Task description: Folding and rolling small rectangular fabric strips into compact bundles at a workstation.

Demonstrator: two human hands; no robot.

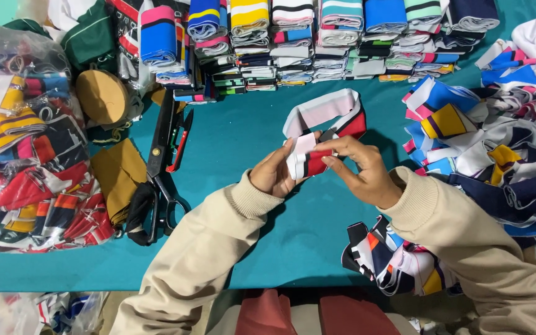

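A striped knit band, pink, white, black and red, is held above the teal table. My left hand grips its folded near end from the left. My right hand pinches the same folded end from the right, fingers over the red and black stripes. The rest of the band loops away from me toward the far side of the table. Both my sleeves are beige.
Large black scissors and a red cutter lie to the left. Clear bags of striped bands fill the left edge. Folded stacks line the far side. Loose bands pile at the right and near my right elbow.
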